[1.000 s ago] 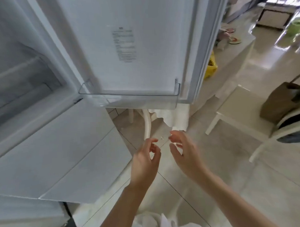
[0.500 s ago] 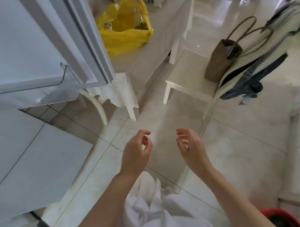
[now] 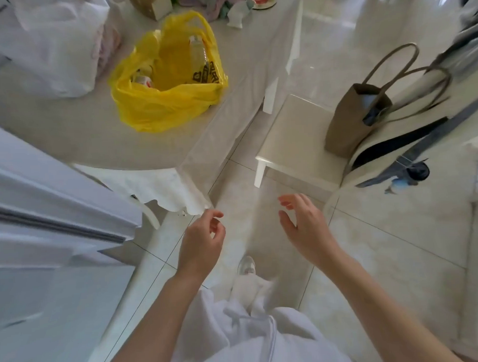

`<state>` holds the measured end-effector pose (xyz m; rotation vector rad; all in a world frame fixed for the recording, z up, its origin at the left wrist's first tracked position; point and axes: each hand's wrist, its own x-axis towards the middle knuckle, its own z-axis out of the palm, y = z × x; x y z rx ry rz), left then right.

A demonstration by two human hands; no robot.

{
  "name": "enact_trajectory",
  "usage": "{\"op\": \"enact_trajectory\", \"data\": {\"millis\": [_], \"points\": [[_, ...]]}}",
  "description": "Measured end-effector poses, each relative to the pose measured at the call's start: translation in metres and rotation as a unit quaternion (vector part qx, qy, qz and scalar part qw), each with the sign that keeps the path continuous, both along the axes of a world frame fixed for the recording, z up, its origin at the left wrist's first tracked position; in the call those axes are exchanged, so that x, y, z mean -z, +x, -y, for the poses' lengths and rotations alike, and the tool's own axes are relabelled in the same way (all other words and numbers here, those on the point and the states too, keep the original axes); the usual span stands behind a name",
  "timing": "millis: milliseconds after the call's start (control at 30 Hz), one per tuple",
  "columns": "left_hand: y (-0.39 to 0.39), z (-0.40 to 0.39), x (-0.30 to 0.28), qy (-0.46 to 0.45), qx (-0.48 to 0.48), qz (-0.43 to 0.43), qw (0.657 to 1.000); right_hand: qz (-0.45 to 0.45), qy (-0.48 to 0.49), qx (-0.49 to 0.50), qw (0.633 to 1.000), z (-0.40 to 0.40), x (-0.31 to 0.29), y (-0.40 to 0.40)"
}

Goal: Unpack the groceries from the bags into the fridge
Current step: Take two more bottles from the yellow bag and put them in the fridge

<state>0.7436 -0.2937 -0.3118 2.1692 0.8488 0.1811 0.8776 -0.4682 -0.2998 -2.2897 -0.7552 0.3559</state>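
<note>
A yellow plastic bag point(image 3: 167, 102) lies open on the table point(image 3: 68, 138), with a clear bottle point(image 3: 198, 51) and other packaged goods inside. Left of it sits a white plastic bag point(image 3: 49, 49), bulging. The open fridge door point(image 3: 43, 209) fills the left edge. My left hand point(image 3: 202, 244) hangs above the floor just below the tablecloth's corner, fingers loosely curled and holding nothing. My right hand point(image 3: 304, 227) floats to its right, fingers relaxed and empty. Both hands are well short of the bags.
A white chair point(image 3: 293, 143) stands right of the table with a brown tote bag point(image 3: 352, 120) on it. Dark straps and clothing point(image 3: 410, 158) hang at the right. Small items crowd the table's far end point(image 3: 242, 10). Tiled floor point(image 3: 383, 243) lies between table and chair.
My view has swung from the fridge door toward the table, bringing the yellow and white bags into sight. Both hands stay empty and have drifted farther apart.
</note>
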Motion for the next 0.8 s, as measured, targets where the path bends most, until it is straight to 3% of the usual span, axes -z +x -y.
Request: {"op": "enact_trajectory", "data": {"millis": [400, 800], "points": [[0.146, -0.072, -0.001, 0.009, -0.063, -0.013, 0.998, 0.004, -0.005, -0.073, 0.997, -0.083, 0.007, 0.174], [0.247, -0.080, -0.005, -0.024, -0.253, -0.018, 0.967, 0.000, -0.012, -0.261, 0.965, -0.173, -0.002, 0.337]]}}
